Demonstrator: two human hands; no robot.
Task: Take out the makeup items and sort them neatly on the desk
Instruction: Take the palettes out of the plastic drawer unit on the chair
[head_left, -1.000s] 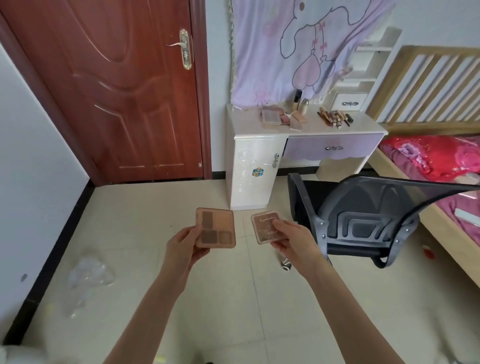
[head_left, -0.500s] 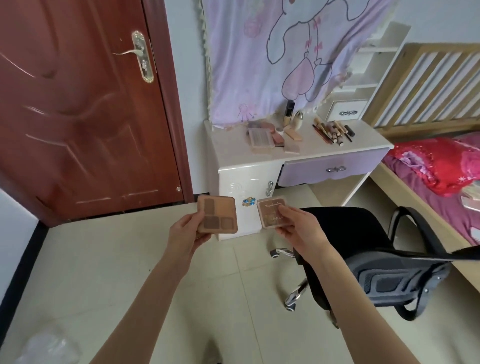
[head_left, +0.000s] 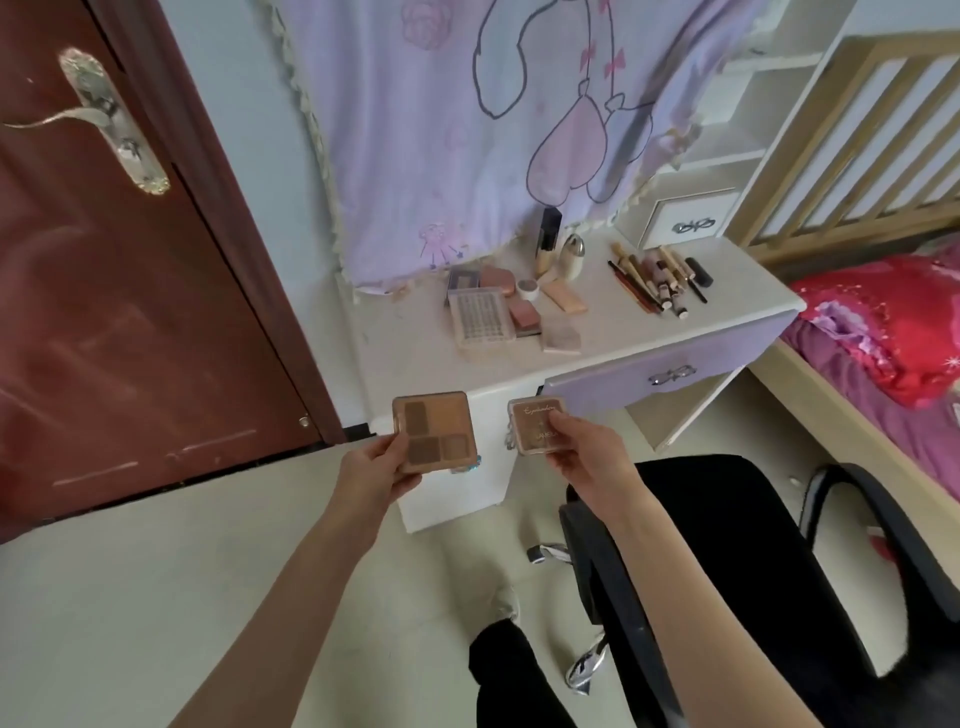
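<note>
Left hand (head_left: 375, 467): gripping an eyeshadow palette (head_left: 434, 432) by its near-left corner, pans facing up. Right hand (head_left: 587, 453): gripping a smaller lettered compact (head_left: 538, 425), thumb on its lid. Both items held in the air, near of the white tabletop (head_left: 410, 348). On the tabletop: flat palettes (head_left: 478, 318) at centre, a row of pencils and tubes (head_left: 662, 278) to the right, two bottles (head_left: 558, 249) at the far edge. Room: red door (head_left: 114, 291) left, black chair (head_left: 727, 571) near right, bed (head_left: 883, 332) far right.
</note>
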